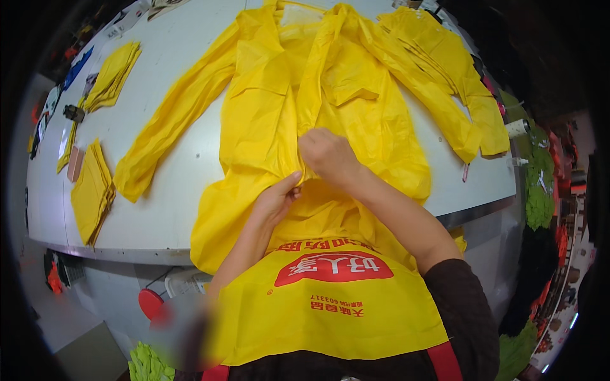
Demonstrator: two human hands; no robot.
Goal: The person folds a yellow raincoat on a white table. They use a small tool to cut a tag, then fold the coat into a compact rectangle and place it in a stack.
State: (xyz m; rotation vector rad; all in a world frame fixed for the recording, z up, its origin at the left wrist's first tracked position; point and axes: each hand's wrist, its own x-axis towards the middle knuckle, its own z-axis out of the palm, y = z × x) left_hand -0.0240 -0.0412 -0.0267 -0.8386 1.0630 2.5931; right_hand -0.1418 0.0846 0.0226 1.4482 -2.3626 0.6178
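Pinching the front edge of the yellow jacket (257,124) between thumb and finger with the left hand (276,200). Curling the right hand (328,154) inward just above, over the front opening, with fingertips hidden; cannot tell whether gripping cloth there too. Reaching in over the near edge of the desk (184,190) with both forearms.

Laid out directly ahead on the desk, with collar toward the far side and lower part sagging over the near edge toward the yellow apron (318,327); cannot tell exactly where to place the hem. Stretched out leftward, with one sleeve (175,111) ending just beside a folded stack (93,197). Stretched out rightward, with the other sleeve (432,101) close to a yellow pile (432,51) along the right edge. Tight there, with a white roll (518,128) just beside the pile.

Open room: between left-side sleeve and jacket body, between that sleeve and the upper stack (111,76), and at the near right corner past the cuff.
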